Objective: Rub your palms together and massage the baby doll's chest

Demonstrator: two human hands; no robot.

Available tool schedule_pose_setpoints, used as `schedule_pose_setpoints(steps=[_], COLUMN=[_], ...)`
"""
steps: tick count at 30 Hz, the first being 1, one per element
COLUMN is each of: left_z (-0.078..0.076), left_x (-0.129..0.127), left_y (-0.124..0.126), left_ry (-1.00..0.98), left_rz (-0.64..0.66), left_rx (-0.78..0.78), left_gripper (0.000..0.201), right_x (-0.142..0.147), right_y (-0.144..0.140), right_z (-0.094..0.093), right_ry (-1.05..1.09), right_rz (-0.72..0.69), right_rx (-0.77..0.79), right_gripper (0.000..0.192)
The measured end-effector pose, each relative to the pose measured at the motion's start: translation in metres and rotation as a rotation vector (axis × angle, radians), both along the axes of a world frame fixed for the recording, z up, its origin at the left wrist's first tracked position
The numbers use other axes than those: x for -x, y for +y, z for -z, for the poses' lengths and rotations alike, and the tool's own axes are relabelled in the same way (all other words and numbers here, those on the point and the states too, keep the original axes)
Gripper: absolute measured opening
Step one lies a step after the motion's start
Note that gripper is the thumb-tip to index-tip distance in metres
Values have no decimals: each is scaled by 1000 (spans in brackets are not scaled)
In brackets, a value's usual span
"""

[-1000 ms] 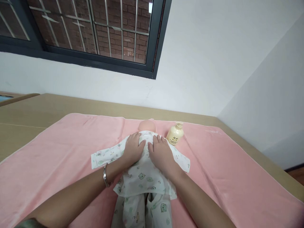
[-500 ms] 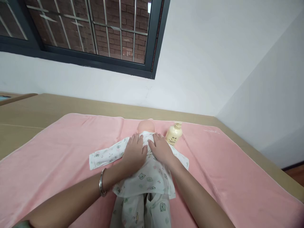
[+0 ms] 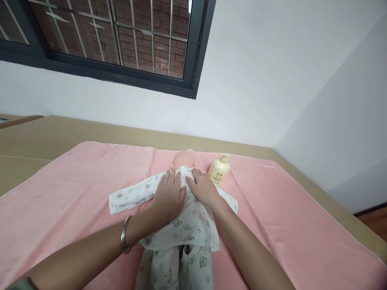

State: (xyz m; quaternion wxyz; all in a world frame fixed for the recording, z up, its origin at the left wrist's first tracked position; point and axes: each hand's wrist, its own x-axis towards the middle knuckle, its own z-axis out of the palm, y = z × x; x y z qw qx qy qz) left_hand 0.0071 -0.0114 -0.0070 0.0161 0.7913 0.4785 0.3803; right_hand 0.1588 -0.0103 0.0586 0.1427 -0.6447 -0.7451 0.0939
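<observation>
A baby doll (image 3: pixel 184 160) lies on a pink mat (image 3: pixel 272 209), its bald head toward the wall. It wears a white long-sleeved top (image 3: pixel 184 229) printed with small animals, and matching trousers (image 3: pixel 196 266). My left hand (image 3: pixel 169 195) rests flat on the upper left of the top, fingers stretched toward the head. On the upper right of the top lies my right hand (image 3: pixel 204 187), its fingers also extended. Both hands are open and hold nothing. Just beyond my right hand, a cream pump bottle (image 3: pixel 219 168) is on the mat.
The mat covers a wooden surface (image 3: pixel 121 133) that meets a white wall (image 3: pixel 242 80). Above it is a dark-framed window (image 3: pixel 121 76) with metal bars and brickwork behind. A wooden edge (image 3: pixel 24 120) shows at the far left.
The whole view has shifted slightly, with the scene sitting a little further left and up. Both hands stay flat on the doll's top.
</observation>
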Motion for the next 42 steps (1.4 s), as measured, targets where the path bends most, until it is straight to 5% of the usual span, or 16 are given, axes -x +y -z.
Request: schedule_pose_setpoints(steps=[8,27,36,42], left_z=[-19,-14,-31,-21], left_x=[15,4,16,5], left_y=[27,2,32,2], left_ry=[-13,120,104,260], left_rz=[24,1,-29,-49], left_rx=[201,-24,285,32], left_gripper=[28,46,37,40], right_x=[26,-5,25,2], right_y=[-31,1,-29,-4], right_z=[-5,-4,-6,-7], right_ry=[-200,-4,-195,-6], right_rz=[6,-32,9,-16], right_rx=[-42,80,-51,31], right_gripper=[52,57,48,45])
